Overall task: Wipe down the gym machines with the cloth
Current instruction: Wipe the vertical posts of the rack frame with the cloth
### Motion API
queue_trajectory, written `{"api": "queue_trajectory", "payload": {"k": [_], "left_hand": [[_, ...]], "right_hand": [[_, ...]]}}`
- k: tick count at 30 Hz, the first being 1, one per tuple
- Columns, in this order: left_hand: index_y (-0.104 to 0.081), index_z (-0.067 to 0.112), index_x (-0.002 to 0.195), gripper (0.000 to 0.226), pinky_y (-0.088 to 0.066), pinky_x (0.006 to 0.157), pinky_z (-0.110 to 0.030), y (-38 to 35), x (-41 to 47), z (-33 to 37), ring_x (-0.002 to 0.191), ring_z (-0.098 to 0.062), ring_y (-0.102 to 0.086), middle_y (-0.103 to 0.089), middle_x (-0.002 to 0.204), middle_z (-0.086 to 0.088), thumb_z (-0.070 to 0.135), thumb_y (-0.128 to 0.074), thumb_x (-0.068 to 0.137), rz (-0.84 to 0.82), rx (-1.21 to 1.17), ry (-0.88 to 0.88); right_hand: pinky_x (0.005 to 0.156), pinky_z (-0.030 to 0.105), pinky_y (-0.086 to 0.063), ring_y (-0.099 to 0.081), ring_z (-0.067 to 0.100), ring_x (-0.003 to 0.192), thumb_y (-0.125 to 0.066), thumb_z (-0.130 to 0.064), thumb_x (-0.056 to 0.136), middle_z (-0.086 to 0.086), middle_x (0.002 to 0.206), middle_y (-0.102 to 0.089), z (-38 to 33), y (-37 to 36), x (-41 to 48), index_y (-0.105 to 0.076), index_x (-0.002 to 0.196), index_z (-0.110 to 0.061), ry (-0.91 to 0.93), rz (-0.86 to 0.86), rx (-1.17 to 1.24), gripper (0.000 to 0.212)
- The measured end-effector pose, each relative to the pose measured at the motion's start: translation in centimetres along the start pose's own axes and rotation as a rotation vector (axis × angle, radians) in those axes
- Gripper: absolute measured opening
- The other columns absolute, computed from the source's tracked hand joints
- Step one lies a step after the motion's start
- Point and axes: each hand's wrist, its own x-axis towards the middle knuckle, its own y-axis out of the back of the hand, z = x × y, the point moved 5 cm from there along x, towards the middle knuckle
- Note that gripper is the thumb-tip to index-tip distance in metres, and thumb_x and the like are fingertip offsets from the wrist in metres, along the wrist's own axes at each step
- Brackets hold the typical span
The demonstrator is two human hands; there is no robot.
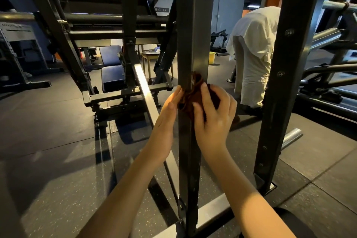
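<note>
My right hand (213, 116) has the dark brown cloth (196, 86) bunched up in it, fingers curled over the wad and pressing it against the front of the black upright post (193, 25) of the machine right before me. The cloth sits about midway up the visible stretch of that post, part of it spilling over my fingertips onto the steel. My left hand (167, 111) comes in from the left side of the same post with its fingers fairly straight, their tips against the cloth's left edge where it meets the post – whether they pinch a fold there I cannot tell.

Just left of the post a bright slanted rail (145, 88) runs down toward me, and farther off to the left stand the dark blue bench pads (113, 67) inside the machine's frame. To the right is a second black post (285, 67), bolted and set on the speckled rubber floor (58, 160). Between the two posts, farther away, a person in a white shirt (255, 50) is bent over, and a yellow bucket (212, 57) stands on the floor beyond – near it, to the left, a small wooden table (152, 56).
</note>
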Motion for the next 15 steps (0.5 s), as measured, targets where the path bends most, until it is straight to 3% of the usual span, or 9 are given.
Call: {"api": "queue_trajectory", "payload": {"k": [3, 5, 9, 15], "left_hand": [[-0.025, 0.018, 0.153, 0.099, -0.034, 0.098, -0.005, -0.3, -0.1, 0.1, 0.133, 0.009, -0.035, -0.034, 0.153, 0.007, 0.083, -0.035, 0.078, -0.015, 0.000, 0.002], [-0.021, 0.017, 0.154, 0.103, -0.034, 0.093, -0.001, -0.5, -0.2, 0.1, 0.127, 0.018, -0.037, -0.033, 0.149, 0.015, 0.084, -0.033, 0.076, -0.015, 0.008, 0.003], [-0.020, 0.019, 0.154, 0.102, -0.034, 0.088, 0.003, -0.5, -0.2, 0.2, 0.120, 0.025, -0.037, -0.031, 0.144, 0.024, 0.084, -0.031, 0.076, 0.008, 0.002, -0.002], [-0.026, 0.029, 0.146, 0.080, -0.034, 0.086, 0.003, -0.6, -0.1, 0.1, 0.116, 0.028, -0.037, -0.034, 0.136, 0.029, 0.074, -0.033, 0.080, 0.029, -0.025, -0.012]], "right_hand": [[0.094, 0.038, -0.039, -0.043, 0.028, 0.113, -0.035, -0.034, 0.102, 0.008, 0.131, -0.039, 0.2, 0.1, -2.4, -0.042, 0.135, -0.015, -0.013, -0.071, -0.007, 0.039], [0.091, 0.035, -0.042, -0.043, 0.027, 0.111, -0.042, -0.031, 0.099, 0.009, 0.131, -0.039, 0.4, 0.6, -4.5, -0.042, 0.135, -0.015, -0.018, -0.133, -0.018, 0.039], [0.091, 0.008, -0.033, -0.048, 0.022, 0.104, -0.055, -0.022, 0.091, 0.003, 0.121, -0.047, 0.6, 1.7, -3.8, -0.053, 0.127, -0.014, -0.077, -0.161, 0.121, 0.038], [0.090, 0.025, -0.048, -0.059, 0.023, 0.101, -0.064, -0.013, 0.087, 0.009, 0.112, -0.061, 0.7, 1.6, 1.4, -0.069, 0.107, -0.003, -0.085, -0.034, 0.252, 0.023]]}}
